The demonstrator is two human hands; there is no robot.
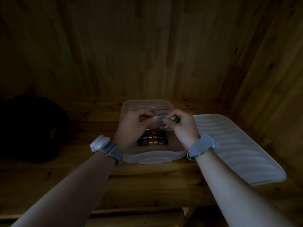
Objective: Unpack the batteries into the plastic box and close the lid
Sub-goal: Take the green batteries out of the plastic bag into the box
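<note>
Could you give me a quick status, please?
Both hands, left and right, gripping pack over box. Batteries inside. Lid off, right.

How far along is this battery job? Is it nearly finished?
Partly done. Several black and gold batteries already lie side by side in the clear plastic box. The left hand and right hand together hold a green battery pack above the box, apparently working it open. Still left: emptying that pack and fitting the lid, which lies on the table beside the box.
</note>
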